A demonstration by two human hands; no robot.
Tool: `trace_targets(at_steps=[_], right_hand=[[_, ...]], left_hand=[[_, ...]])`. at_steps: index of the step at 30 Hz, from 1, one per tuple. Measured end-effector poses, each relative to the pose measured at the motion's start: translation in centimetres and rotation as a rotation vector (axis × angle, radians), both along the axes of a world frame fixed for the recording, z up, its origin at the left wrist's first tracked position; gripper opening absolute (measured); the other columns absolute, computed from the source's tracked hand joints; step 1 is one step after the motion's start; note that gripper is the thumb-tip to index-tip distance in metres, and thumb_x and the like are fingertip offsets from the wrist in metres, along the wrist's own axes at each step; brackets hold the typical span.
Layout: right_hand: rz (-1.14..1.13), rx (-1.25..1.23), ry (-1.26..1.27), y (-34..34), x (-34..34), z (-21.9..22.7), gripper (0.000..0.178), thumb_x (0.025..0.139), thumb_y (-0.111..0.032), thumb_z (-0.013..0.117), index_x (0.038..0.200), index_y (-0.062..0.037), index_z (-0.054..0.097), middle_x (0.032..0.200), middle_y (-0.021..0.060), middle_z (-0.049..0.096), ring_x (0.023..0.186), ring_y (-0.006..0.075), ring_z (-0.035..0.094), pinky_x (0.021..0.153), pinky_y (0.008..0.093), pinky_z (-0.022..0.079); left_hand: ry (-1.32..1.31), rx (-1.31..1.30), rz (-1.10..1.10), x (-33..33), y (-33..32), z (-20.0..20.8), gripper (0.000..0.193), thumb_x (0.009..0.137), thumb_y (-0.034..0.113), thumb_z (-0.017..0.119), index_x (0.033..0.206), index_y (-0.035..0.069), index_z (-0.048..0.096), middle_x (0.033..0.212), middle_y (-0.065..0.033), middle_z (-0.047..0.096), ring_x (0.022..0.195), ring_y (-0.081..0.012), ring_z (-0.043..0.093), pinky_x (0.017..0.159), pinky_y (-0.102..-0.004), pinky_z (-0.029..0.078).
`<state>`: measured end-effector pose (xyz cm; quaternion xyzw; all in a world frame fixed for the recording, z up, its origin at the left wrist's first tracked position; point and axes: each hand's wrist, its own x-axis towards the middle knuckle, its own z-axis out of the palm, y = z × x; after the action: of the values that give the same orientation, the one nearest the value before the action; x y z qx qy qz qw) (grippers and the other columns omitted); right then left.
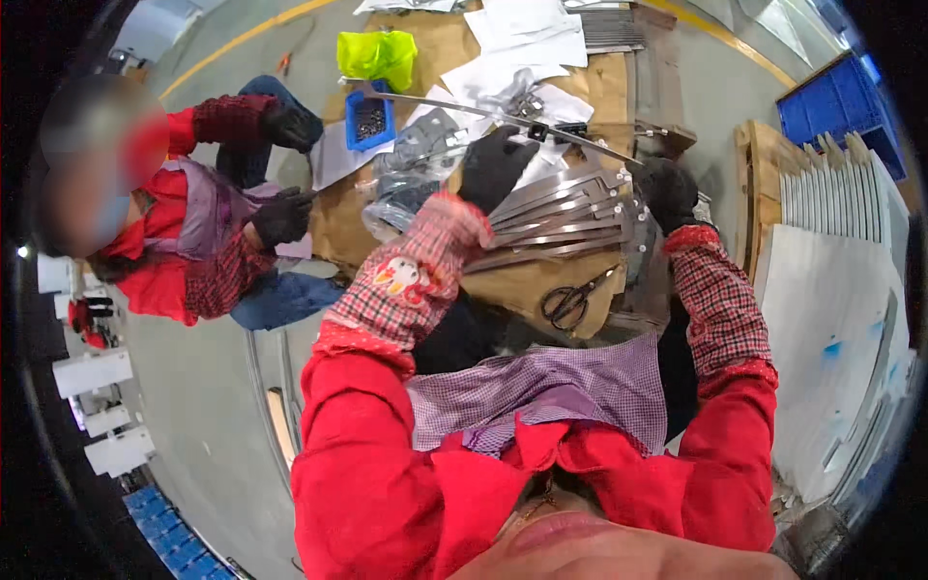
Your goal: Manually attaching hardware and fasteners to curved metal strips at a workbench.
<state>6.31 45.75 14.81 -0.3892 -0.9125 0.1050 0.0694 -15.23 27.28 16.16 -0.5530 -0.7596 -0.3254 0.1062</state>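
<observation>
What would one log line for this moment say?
left hand: gloved, on long metal strip | right hand: gloved, on fanned strips | scissors on cardboard | co-worker left

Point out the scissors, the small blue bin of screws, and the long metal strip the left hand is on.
scissors (572,302), head view, on the pivot just above the black handles.
small blue bin (369,121), head view, on the dark screws inside it.
long metal strip (454,104), head view, on its bare middle stretch, left of the left hand (495,164).

head cam | fisheye, looks steeply down | close over hands (580,179)
</observation>
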Motion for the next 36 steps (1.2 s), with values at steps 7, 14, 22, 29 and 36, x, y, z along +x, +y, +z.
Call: trace_targets(at_steps=[7,14,22,29,36], right_hand=[[0.300,-0.022,0.576,2.5,-1.7,-4.1,0.038,0.079,-0.044,0.058,0.069,-0.0083,0.065,0.066,0.0071,0.063,0.059,0.0240,0.059,0.059,0.0363,0.046],[0.398,0.032,0.476,6.3,-5.1,-8.1,0.017,0.079,-0.020,0.055,0.084,-0.0067,0.065,0.074,0.0055,0.062,0.065,0.0223,0.057,0.062,0.0317,0.046],[0.268,0.214,0.569,8.4,-11.1,-18.9,0.024,0.081,-0.021,0.049,0.092,-0.0072,0.065,0.091,0.0113,0.064,0.079,0.0260,0.060,0.073,0.0354,0.047],[0.537,0.230,0.392,4.0,-19.1,-23.8,0.025,0.082,-0.025,0.049,0.084,-0.0064,0.065,0.085,0.0124,0.064,0.075,0.0267,0.060,0.072,0.0385,0.046],[0.650,0.170,-0.247,3.1,-20.9,-19.6,0.021,0.081,-0.023,0.048,0.080,-0.0075,0.062,0.078,0.0135,0.062,0.068,0.0275,0.057,0.067,0.0401,0.044]], left_hand=[[0.224,-0.228,-0.372,-7.3,-0.3,-4.5,0.038,0.075,0.030,0.062,0.108,0.009,0.060,0.092,-0.0042,0.066,0.074,-0.0243,0.062,0.063,-0.0369,0.048],[0.040,-0.419,-0.257,-11.0,-2.8,-8.0,0.026,0.083,0.031,0.054,0.097,0.011,0.065,0.083,-0.0068,0.067,0.070,-0.0286,0.062,0.060,-0.0368,0.048],[0.147,-0.748,0.147,-16.4,-4.1,-7.6,0.030,0.090,0.033,0.047,0.095,0.008,0.064,0.082,-0.0118,0.065,0.067,-0.0323,0.059,0.056,-0.0397,0.044],[0.184,-0.449,0.088,-17.4,-4.2,-7.9,0.020,0.087,0.029,0.052,0.085,0.011,0.060,0.072,-0.0109,0.061,0.062,-0.0312,0.058,0.053,-0.0409,0.043],[0.081,-0.452,0.114,-18.6,-6.1,-8.3,0.022,0.088,0.030,0.050,0.084,0.011,0.059,0.069,-0.0103,0.060,0.061,-0.0306,0.057,0.053,-0.0410,0.043]])
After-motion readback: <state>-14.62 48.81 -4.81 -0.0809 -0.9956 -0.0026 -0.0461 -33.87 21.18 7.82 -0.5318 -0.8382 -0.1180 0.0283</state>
